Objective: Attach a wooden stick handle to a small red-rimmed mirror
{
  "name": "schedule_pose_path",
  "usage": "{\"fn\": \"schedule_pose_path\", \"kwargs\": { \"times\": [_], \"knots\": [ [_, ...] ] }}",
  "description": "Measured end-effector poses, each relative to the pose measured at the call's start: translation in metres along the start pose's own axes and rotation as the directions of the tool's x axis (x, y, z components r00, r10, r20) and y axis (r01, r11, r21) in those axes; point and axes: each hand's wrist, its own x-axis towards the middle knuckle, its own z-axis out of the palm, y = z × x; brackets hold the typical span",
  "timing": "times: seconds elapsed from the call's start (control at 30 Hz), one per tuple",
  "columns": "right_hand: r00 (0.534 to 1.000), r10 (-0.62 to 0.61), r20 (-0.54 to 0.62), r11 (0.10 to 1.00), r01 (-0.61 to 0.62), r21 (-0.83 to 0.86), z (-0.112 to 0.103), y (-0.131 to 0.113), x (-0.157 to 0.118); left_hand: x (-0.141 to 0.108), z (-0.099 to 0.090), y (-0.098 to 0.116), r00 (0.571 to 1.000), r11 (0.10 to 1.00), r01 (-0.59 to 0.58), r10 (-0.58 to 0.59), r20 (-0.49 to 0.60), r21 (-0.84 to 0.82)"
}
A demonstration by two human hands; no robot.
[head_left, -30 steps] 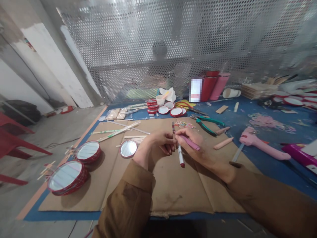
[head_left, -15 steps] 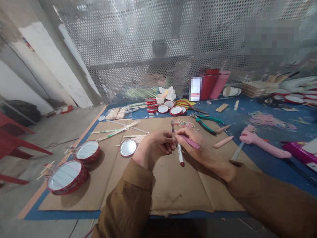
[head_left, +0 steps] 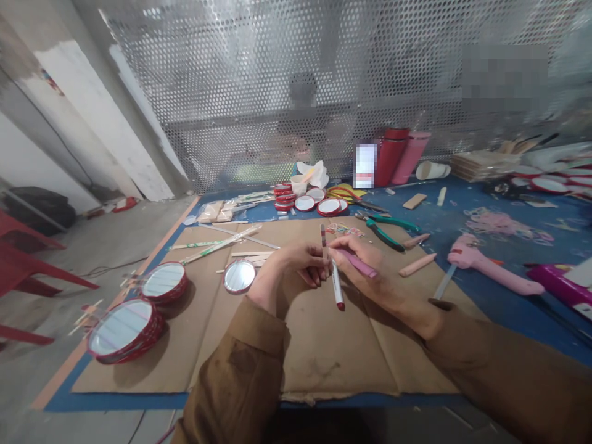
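My left hand [head_left: 305, 262] pinches a narrow wooden craft stick [head_left: 322, 234], which points away from me and has dark reddish bands near its far end. Closed around a pinkish-purple pen [head_left: 358, 263], my right hand [head_left: 370, 262] brings its front end close to the stick; the fingers hide the tip. Between the hands shows a white marker [head_left: 338, 290] with a red end toward me; whether it lies on the cardboard or is held, I cannot tell. A small round drum-like piece with a white face [head_left: 239, 276] sits left of my left hand.
Under my hands is a cardboard sheet [head_left: 333, 364]. Two larger red-sided round pieces [head_left: 123, 330] stand at left. Green-handled pliers [head_left: 388, 234], a pink glue gun [head_left: 494, 265] and rubber bands [head_left: 494, 225] lie at right. Red and pink bottles [head_left: 393, 157] stand behind, before a perforated metal screen [head_left: 231, 80].
Both hands stay in nearly the same place. The pen in my right hand has shifted very slightly to the right; the stick and white marker have hardly moved.
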Motion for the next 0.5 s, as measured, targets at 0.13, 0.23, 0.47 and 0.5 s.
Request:
{"fn": "schedule_pose_path", "kwargs": {
  "times": [0.13, 0.23, 0.47, 0.5],
  "knots": [
    [0.999, -0.044, 0.020, 0.999, 0.045, -0.030, 0.0002, 0.0021, -0.0011, -0.0006, 0.0006, 0.0001, 1.000, 1.000, -0.023, 0.023, -0.013, 0.014],
    [0.998, -0.059, 0.003, 0.998, 0.060, -0.032, -0.0001, 0.0009, -0.0004, -0.0014, 0.0012, 0.0004, 1.000, 1.000, -0.023, 0.024, -0.017, 0.018],
    [0.999, -0.049, 0.003, 0.999, 0.049, -0.011, -0.0010, -0.0012, -0.0005, -0.0033, 0.0020, 0.0026, 1.000, 1.000, -0.010, 0.010, -0.012, 0.015],
    [0.999, -0.040, -0.010, 0.999, 0.040, -0.005, -0.0007, -0.0004, -0.0008, -0.0032, 0.0020, 0.0026, 1.000, 1.000, -0.006, 0.007, -0.014, 0.015]
  ]
}}
